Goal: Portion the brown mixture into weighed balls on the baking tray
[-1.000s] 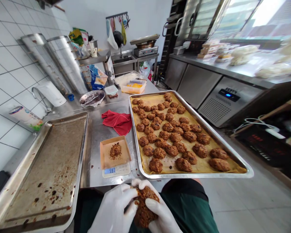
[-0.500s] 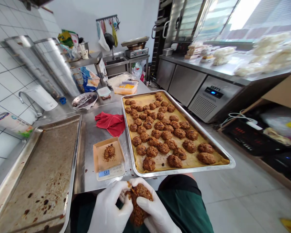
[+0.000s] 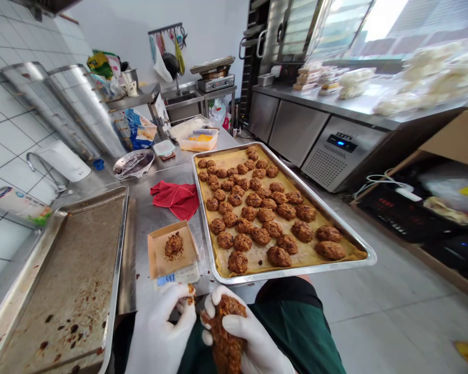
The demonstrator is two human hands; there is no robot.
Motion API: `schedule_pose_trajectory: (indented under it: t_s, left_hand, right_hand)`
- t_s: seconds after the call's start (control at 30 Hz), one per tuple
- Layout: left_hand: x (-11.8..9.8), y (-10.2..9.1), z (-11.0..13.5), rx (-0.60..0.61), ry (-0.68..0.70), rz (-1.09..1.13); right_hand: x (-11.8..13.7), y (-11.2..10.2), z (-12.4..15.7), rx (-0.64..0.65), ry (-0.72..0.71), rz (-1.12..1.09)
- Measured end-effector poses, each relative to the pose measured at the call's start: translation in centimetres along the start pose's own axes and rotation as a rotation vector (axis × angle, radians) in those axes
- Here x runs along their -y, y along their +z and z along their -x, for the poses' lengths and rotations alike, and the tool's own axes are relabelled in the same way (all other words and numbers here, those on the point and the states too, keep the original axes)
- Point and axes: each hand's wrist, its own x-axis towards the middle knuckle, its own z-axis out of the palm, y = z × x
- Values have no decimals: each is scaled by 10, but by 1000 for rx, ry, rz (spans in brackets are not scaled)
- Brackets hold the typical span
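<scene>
A large lump of brown, rough dough [image 3: 228, 332] sits in my gloved right hand [image 3: 253, 332], with the fingers wrapped round it. My gloved left hand [image 3: 164, 322] is just left of the lump and apart from it. Its thumb and fingers are pinched on a small bit of dough [image 3: 191, 295]. In front of that hand stands a digital scale [image 3: 179, 275] whose display seems to read 59.7. A cardboard tray [image 3: 156, 254] rests on it, holding a small mound of dough [image 3: 173, 245] and crumbs.
Right of the scale, a lined metal baking tray [image 3: 368, 257] carries many brown dough pieces [image 3: 260, 236]. A stained tray [image 3: 86, 249] is on the left. Behind the scale are a red cloth [image 3: 177, 198], a film-covered bowl [image 3: 134, 163] and a plastic tub [image 3: 198, 143].
My left hand has drawn away from the big lump, leftward toward the scale, with a bit of dough at its fingertips. The right hand still holds the lump.
</scene>
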Motion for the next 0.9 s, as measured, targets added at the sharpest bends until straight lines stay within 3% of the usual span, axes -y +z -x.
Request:
schedule_pose_trajectory:
  t_s: [0.2, 0.3, 0.43, 0.6, 0.7, 0.83, 0.9]
  left_hand:
    - [41, -19, -29, 20, -161, 57]
    - [58, -20, -60, 16, -93, -89]
    - [67, -6, -94, 49, 80, -322]
    - [75, 7, -96, 102, 159, -404]
    - [77, -13, -91, 112, 192, -405]
    - [72, -51, -93, -78, 114, -405]
    - [69, -58, -97, -90, 127, -404]
  right_hand:
    - [3, -5, -1, 24, -34, -115]
    - [1, -6, -2, 21, -16, -150]
    - [-1, -6, -2, 4, 3, -172]
    - [2, -6, -1, -56, 11, -198]
    - [4, -9, 0, -71, 6, -194]
    - [3, -12, 0, -85, 16, -220]
    - [2, -12, -1, -85, 25, -250]
